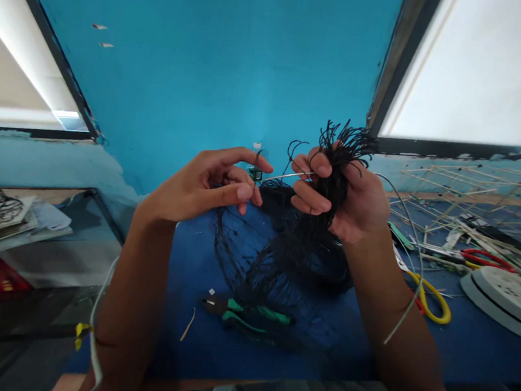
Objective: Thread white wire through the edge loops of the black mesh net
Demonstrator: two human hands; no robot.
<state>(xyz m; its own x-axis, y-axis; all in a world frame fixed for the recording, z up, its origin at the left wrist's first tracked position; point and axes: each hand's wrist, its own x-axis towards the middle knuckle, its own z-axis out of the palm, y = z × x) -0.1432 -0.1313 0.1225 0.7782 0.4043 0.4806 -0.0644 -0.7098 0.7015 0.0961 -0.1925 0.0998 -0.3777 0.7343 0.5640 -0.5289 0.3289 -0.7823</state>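
My right hand (pixel 356 198) is closed around a bundle of black cords (pixel 344 145), whose loose ends fan out above the fingers. A thin pale wire (pixel 285 176) passes through this grip; its other end curves down in front of the right forearm. Left of it, my left hand (pixel 218 183) has the index finger stretched out, while the thumb and other fingers come together at a thin black strand (pixel 257 159), close to the wire's tip. Below both hands hangs a tangled black net of cords (pixel 277 258), reaching the blue tabletop (pixel 183 347).
Green-handled pliers (pixel 250 316) lie near the table's front. Scissors with yellow handles (pixel 433 302), red-handled scissors (pixel 487 259) and a white round object (pixel 502 296) are at the right, before a stick framework (pixel 480 190). A bottle (pixel 255 174) stands by the blue wall.
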